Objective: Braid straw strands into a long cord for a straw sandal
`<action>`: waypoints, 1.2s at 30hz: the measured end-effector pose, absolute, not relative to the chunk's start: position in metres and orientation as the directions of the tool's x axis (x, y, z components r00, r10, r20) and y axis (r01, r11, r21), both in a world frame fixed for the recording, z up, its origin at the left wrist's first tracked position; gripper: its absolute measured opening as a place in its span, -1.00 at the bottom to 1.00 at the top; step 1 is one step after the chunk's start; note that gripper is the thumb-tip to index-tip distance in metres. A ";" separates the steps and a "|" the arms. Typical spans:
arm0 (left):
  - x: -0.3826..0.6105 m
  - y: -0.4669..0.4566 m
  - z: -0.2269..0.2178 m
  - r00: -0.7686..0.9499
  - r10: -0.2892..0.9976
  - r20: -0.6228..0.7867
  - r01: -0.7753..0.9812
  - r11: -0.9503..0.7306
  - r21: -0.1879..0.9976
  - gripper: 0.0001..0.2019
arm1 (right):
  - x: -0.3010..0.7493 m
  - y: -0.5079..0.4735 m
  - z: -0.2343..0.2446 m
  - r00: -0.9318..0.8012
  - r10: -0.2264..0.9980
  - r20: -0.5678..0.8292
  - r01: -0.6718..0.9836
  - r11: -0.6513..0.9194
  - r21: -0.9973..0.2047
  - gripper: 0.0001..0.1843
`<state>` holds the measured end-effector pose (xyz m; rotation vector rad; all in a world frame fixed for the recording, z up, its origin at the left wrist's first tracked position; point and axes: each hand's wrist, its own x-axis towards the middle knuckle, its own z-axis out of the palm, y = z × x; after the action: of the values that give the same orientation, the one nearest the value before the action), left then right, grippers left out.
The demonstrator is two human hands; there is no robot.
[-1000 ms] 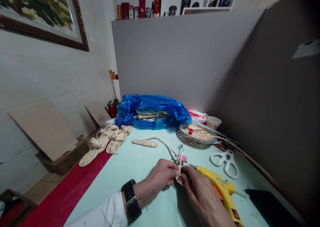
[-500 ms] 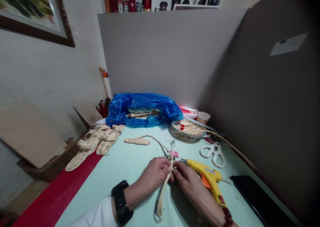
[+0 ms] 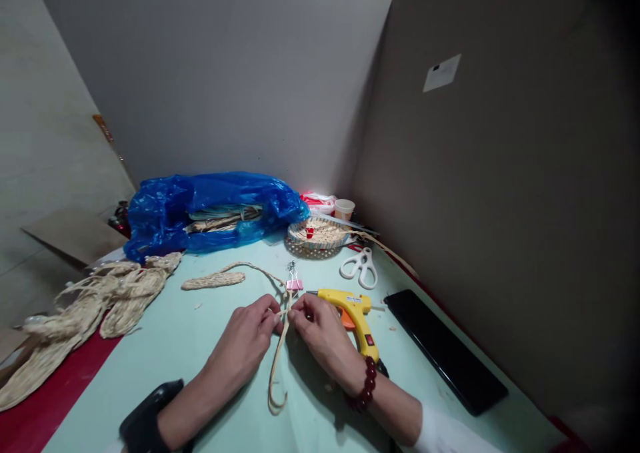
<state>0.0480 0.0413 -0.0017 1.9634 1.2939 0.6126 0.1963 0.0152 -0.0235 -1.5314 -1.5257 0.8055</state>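
My left hand (image 3: 247,333) reaches in from the lower left, forearm slanting up and inward, wrist nearly straight, back of the hand turned upward; a black watch (image 3: 153,416) encircles the wrist. My right hand (image 3: 323,326) mirrors it from the lower right, its forearm angled inward, with a dark red bead bracelet (image 3: 367,386) at the wrist. Both grips are closed to a fine pinch, thumb against curled fingers, and the two sets of fingertips nearly meet on the pale fibre strand (image 3: 276,373), held between them. The strand lies near the middle of the pale green table (image 3: 240,413), just below the pink binder clip (image 3: 295,284); its loose end trails toward me and hooks at the tip. Beyond the clip, a thin cord (image 3: 245,264) arches leftward to a small woven piece (image 3: 215,280). The yellow glue gun (image 3: 350,306) lies just beside my right hand, nozzle pointing left, with white scissors (image 3: 361,266) farther back.
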 end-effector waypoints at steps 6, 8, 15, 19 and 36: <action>0.058 0.020 0.002 0.398 0.914 0.077 0.750 -0.373 0.547 -0.74 | 0.194 0.015 -0.026 0.099 0.982 0.158 0.472 0.093 -0.876 -0.85; 0.063 0.009 -0.006 0.452 0.887 0.093 0.792 -0.447 0.417 -0.72 | 0.195 0.016 -0.027 0.096 0.983 0.156 0.452 0.096 -0.887 -0.85; 0.069 -0.013 -0.025 0.623 0.779 0.075 0.775 -0.627 0.081 -0.57 | 0.201 0.017 -0.022 0.019 0.997 0.078 0.340 0.067 -0.938 -0.82; 0.072 -0.015 -0.024 0.642 0.767 0.015 0.766 -0.642 0.022 -0.49 | 0.200 0.019 -0.025 0.013 0.999 0.039 0.305 0.034 -0.952 -0.84; 0.055 0.050 -0.012 0.582 0.772 -0.254 0.326 0.065 0.943 -0.69 | 0.205 0.014 -0.022 -0.046 0.995 0.094 0.411 0.105 -0.905 -0.85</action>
<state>0.0545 0.0504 -0.0118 1.5263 0.9680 0.4327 0.2046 0.0136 -0.0221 -1.4207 -1.5813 0.9184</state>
